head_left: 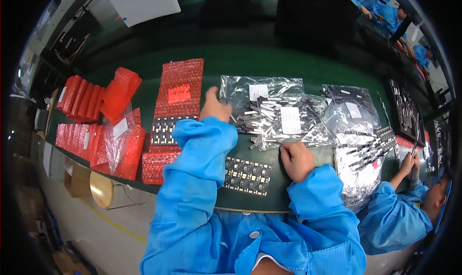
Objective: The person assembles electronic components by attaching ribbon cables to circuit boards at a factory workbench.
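Observation:
My left hand [216, 105] is at the left edge of a clear plastic bag [228, 85], its index finger and thumb apart, holding nothing that I can see. Small black and white strip parts [264, 115] fill the bag. By the lower edge of a second clear bag [315, 125], my right hand [297, 161] rests on the table in a loose fist, with nothing showing in it. Between my forearms lies a black circuit board panel [247, 176] with rows of pale squares. Another such panel [163, 130] lies on red bubble wrap [180, 77], left of my left forearm.
Rolled red bubble wrap [82, 98] and red bubble bags [74, 137] occupy the left of the green table [240, 63]. More clear bags [353, 113] and board strips lie to the right. A co-worker in blue [397, 217] works close at the right. A stool [102, 189] stands lower left.

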`<state>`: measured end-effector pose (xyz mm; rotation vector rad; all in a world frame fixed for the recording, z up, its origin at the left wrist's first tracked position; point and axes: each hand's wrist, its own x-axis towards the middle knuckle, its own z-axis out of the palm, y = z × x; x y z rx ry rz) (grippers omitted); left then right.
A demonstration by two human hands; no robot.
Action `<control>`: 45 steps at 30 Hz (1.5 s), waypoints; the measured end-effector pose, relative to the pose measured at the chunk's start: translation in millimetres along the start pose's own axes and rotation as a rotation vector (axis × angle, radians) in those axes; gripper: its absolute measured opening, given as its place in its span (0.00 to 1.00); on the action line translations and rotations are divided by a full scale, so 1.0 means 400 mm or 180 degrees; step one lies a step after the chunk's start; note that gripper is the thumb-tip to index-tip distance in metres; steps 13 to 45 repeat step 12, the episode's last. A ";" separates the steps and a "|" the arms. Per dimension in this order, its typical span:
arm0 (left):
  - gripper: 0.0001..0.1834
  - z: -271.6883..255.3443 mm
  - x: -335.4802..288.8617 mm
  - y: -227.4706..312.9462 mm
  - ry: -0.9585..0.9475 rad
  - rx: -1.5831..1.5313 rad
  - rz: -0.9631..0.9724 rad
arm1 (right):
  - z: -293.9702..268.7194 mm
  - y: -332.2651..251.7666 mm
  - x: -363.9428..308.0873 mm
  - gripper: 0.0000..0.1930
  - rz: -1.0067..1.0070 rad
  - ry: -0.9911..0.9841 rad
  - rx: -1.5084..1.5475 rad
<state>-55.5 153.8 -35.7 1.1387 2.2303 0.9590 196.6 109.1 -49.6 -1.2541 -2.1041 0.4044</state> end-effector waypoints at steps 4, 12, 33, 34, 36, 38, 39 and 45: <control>0.20 -0.093 -0.033 0.014 0.0459 -0.2001 0.0005 | -0.013 0.016 0.006 0.02 -0.0065 0.0095 0.0120; 0.08 -0.062 -0.376 0.075 -0.1318 -0.1563 0.0876 | -0.113 -0.124 0.035 0.21 0.0689 -0.0744 0.3701; 0.08 -0.062 -0.376 0.075 -0.1318 -0.1563 0.0876 | -0.113 -0.124 0.035 0.21 0.0689 -0.0744 0.3701; 0.08 -0.062 -0.376 0.075 -0.1318 -0.1563 0.0876 | -0.113 -0.124 0.035 0.21 0.0689 -0.0744 0.3701; 0.08 -0.062 -0.376 0.075 -0.1318 -0.1563 0.0876 | -0.113 -0.124 0.035 0.21 0.0689 -0.0744 0.3701; 0.08 -0.062 -0.376 0.075 -0.1318 -0.1563 0.0876 | -0.113 -0.124 0.035 0.21 0.0689 -0.0744 0.3701; 0.08 -0.062 -0.376 0.075 -0.1318 -0.1563 0.0876 | -0.113 -0.124 0.035 0.21 0.0689 -0.0744 0.3701; 0.08 -0.062 -0.376 0.075 -0.1318 -0.1563 0.0876 | -0.113 -0.124 0.035 0.21 0.0689 -0.0744 0.3701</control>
